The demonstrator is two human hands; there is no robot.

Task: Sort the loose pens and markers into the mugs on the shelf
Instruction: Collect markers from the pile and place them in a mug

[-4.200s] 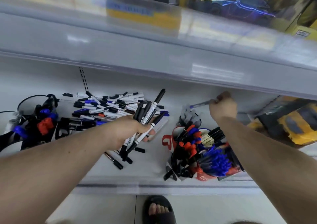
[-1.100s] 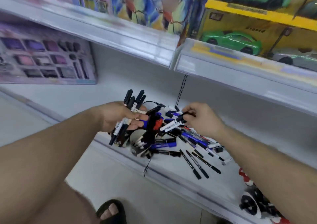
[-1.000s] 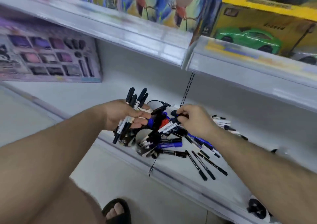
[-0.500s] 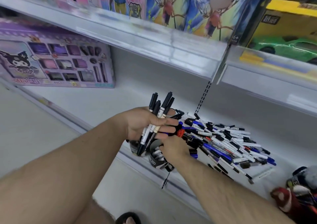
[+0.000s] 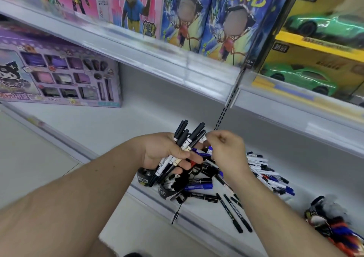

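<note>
the left hand (image 5: 165, 154) has its fingers curled tight round a bundle of black-capped markers (image 5: 185, 144) — about five, caps pointing up above the knuckles. the right hand (image 5: 226, 150) is curled just beside those caps; what it pinches, i cannot tell. two dark mugs (image 5: 145, 179) sit directly under the left fingers, and the loose pile of pens (image 5: 264, 174) — too many to count — lies below and right of the right fingers.

A purple boxed play set (image 5: 57, 73) stands far left of the fingers, at the back; above them, pink character boxes (image 5: 126, 6) and blue character boxes (image 5: 214, 14) line the upper tier; yellow boxes with green toy cars (image 5: 315, 60) sit up to the right.
</note>
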